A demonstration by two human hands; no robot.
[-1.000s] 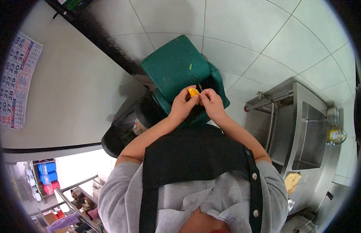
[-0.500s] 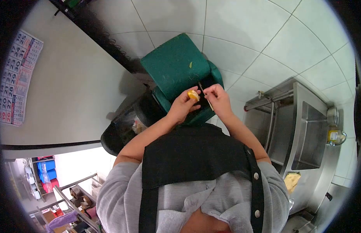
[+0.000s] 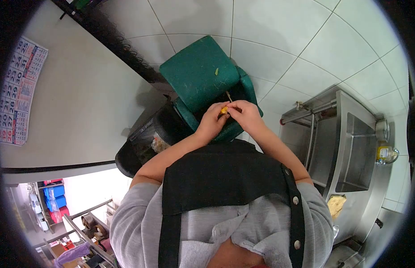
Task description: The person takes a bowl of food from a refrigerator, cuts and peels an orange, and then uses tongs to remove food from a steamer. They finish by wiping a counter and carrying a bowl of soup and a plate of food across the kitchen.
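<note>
Both my hands meet over the dark opening of a green bin (image 3: pixel 200 67). A small yellow-orange piece (image 3: pixel 223 110), perhaps fruit, is pinched in my left hand (image 3: pixel 210 121). My right hand (image 3: pixel 246 115) touches the piece from the other side with its fingers closed. A thin stick-like tool (image 3: pixel 229 96) pokes out above my right hand's fingers; the rest of it is hidden. On the tilted green lid lies a small green scrap (image 3: pixel 216 71).
A black bin (image 3: pixel 171 125) with a clear bag of scraps stands left of the green one. At the right is a steel sink (image 3: pixel 355 152) with a yellow piece (image 3: pixel 336 205) on its counter. A calendar (image 3: pixel 22 91) hangs at the far left.
My right hand has moved left onto the yellow-orange piece, and the hands now touch. The stick-like tool, seen at length before, is mostly hidden.
</note>
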